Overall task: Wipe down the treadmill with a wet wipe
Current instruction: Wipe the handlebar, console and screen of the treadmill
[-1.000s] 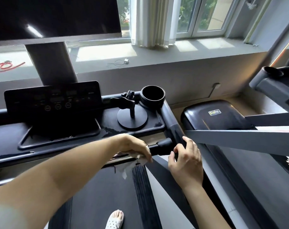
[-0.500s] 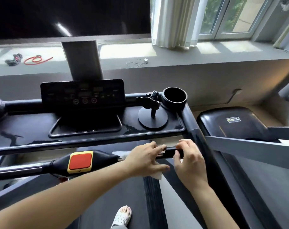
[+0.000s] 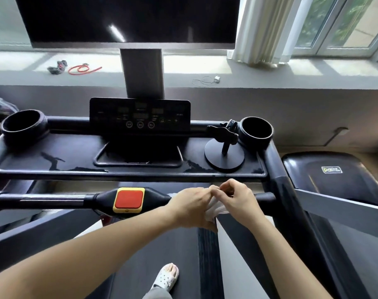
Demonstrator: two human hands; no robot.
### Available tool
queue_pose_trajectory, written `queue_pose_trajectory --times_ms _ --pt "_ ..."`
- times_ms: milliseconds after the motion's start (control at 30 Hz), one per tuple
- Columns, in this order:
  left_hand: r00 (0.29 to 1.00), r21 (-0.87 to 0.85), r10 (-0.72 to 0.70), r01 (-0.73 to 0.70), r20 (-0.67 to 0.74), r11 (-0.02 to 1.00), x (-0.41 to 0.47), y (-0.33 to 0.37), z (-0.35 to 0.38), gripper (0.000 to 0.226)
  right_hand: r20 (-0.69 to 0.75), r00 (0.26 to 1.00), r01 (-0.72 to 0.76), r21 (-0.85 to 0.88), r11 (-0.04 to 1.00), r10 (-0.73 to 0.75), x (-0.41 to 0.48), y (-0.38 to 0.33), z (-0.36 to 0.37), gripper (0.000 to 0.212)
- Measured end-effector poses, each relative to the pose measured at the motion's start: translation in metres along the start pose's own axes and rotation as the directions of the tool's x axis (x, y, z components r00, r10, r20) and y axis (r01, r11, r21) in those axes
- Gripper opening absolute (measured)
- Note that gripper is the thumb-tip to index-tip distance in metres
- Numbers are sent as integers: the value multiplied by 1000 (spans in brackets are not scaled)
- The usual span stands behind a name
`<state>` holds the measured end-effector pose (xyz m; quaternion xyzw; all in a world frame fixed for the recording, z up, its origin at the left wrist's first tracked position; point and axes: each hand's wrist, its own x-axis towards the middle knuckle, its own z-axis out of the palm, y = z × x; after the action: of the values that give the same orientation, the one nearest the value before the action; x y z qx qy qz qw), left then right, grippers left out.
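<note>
the wipe is pinched by both hands, left and right, over the treadmill's bar, right of the red button.

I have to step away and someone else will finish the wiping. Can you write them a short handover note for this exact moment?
Left hand and right hand both pinch the white wet wipe, bunched between them just above the front handlebar, right of the red stop button.
Done: cannot be told for sure; the console tray shows streaks, possibly damp.
Left: sort out the wipe, then finish the handlebar, the right side rail and both cup holders.
</note>
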<state>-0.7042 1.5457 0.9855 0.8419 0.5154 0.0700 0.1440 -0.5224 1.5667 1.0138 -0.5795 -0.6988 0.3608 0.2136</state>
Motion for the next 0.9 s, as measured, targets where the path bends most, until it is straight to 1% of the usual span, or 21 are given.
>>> queue_pose_trajectory --times_ms 33,100,133,167,200,233,267,300,333,367,433,467,500,567,633,700,767,800,833,867,900 --pt "999 -112 -23 27 29 993 -2 1 -7 97 -10 1000 15 0 1000 -15 -1 2 -1 19" --pt "996 -339 -81 91 43 936 -6 -1 -21 86 -13 997 69 -98 993 -71 -6 9 -2 18" --pt "993 -357 -110 115 36 927 -6 -2 -26 77 -16 995 93 -153 984 -97 -10 13 0 21" --pt "990 -292 -137 138 26 946 -6 -1 -29 70 -34 991 118 -190 975 -126 -13 17 3 24" --pt "984 -177 -173 178 45 968 -5 3 -30 67 -61 984 149 -219 964 -166 -17 21 6 25" --pt "974 -74 -208 215 86 974 -2 8 -30 66 -86 975 181 -248 952 -207 -20 22 7 25" --pt "958 -15 -243 248 149 969 1 14 -29 68 -107 962 213 -279 936 -251 -22 23 8 26" --pt "939 -1 -267 274 216 962 4 20 -28 72 -117 949 243 -316 917 -292 -23 24 8 27" --pt "918 -27 -277 296 285 955 7 25 -32 75 -121 935 270 -362 892 -333 -23 25 8 29" --pt "896 -94 -268 319 354 943 11 26 -37 74 -118 925 288 -404 868 -362 -24 25 8 30" --pt "850 -244 -215 365 481 898 22 22 -47 60 -104 917 300 -458 837 -385 -28 26 5 32" --pt "836 -255 -198 368 512 894 28 19 -48 51 -86 927 289 -455 842 -364 -28 26 2 30" --pt "829 -221 -203 361 522 906 34 18 -46 42 -71 943 266 -422 867 -325 -26 27 -2 28" --pt "817 -139 -237 358 526 923 45 18 -37 28 -19 984 169 -244 955 -179 -17 28 -13 24" --pt "829 -44 -267 330 491 943 51 23 -30 23 20 998 57 -11 998 -57 0 27 -21 20" --pt "899 95 -287 271 330 958 44 31 -23 14 -12 1000 16 46 999 -16 13 22 -17 13" --pt "965 194 -220 191 142 962 25 27 -11 18 -12 1000 24 -25 999 -24 21 10 1 13" --pt "983 236 -160 135 88 962 14 21 -4 21 5 1000 22 -67 998 -22 20 6 10 16" --pt "993 278 -110 96 37 956 3 11 0 22 16 999 33 -155 987 -31 19 4 20 23" --pt "997 325 -74 77 -20 943 -8 -3 1 21 18 998 63 -292 954 -60 19 5 28 29" --pt "997 347 -73 82 -39 934 -19 -19 0 20 -5 993 107 -430 896 -120 17 6 35 35"
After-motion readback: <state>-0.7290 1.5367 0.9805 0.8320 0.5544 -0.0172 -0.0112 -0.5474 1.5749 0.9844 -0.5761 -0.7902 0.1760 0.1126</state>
